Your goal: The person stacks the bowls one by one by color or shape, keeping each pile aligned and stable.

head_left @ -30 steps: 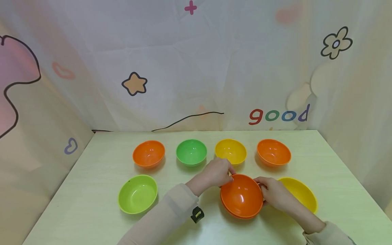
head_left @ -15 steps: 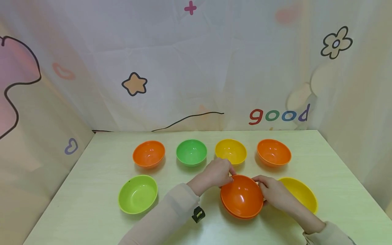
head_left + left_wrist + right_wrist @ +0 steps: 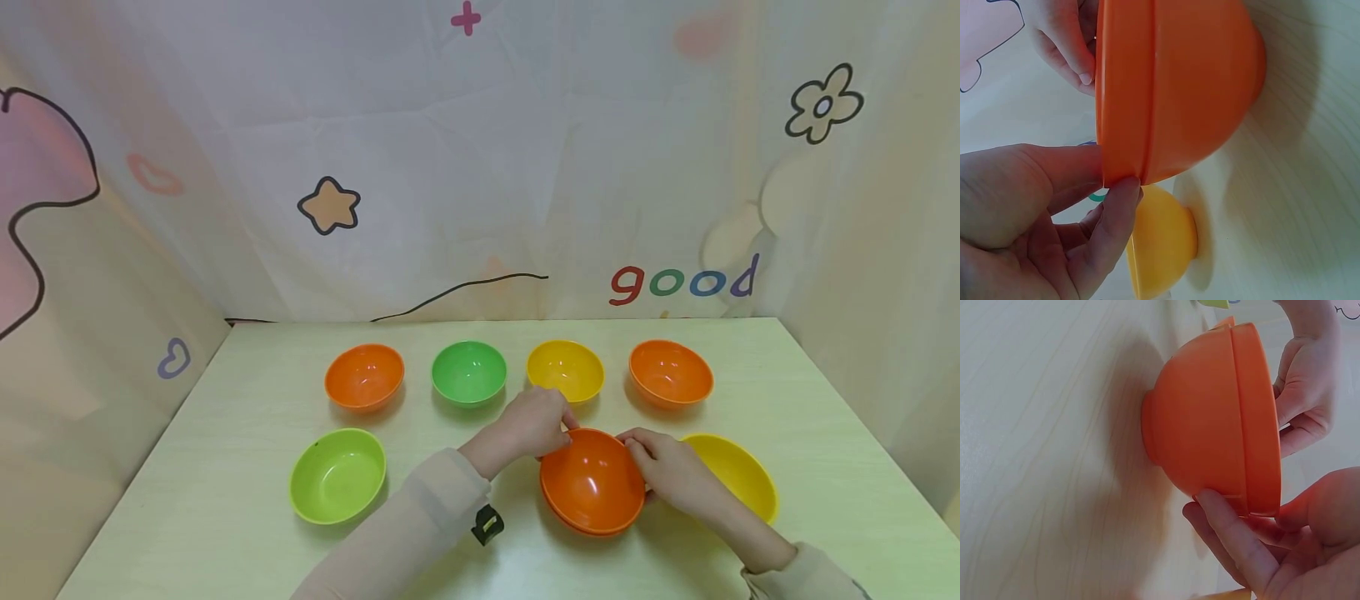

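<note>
Two nested orange bowls [image 3: 592, 483] stand on the table at the front right of centre in the head view, one inside the other. My left hand [image 3: 534, 423] pinches their rim at the far left side, thumb over the edge and a finger below it [image 3: 1119, 209]. On the right side my right hand [image 3: 671, 471] pinches the rim too. In the right wrist view its fingers [image 3: 1235, 534] press the outer wall under the rim. Both wrist views show the inner bowl's edge as a band above the outer bowl's rim.
Behind stand an orange bowl [image 3: 365, 377], a green bowl [image 3: 469, 373], a yellow bowl [image 3: 566, 371] and another orange bowl [image 3: 671, 373]. A lime-green bowl [image 3: 338, 477] sits front left. My right hand partly covers a larger yellow bowl [image 3: 738, 479]. A printed curtain [image 3: 480, 167] hangs behind.
My right hand's fingers have shifted very slightly left and up along the rim. The nested bowls and the left hand stay almost where they were.
</note>
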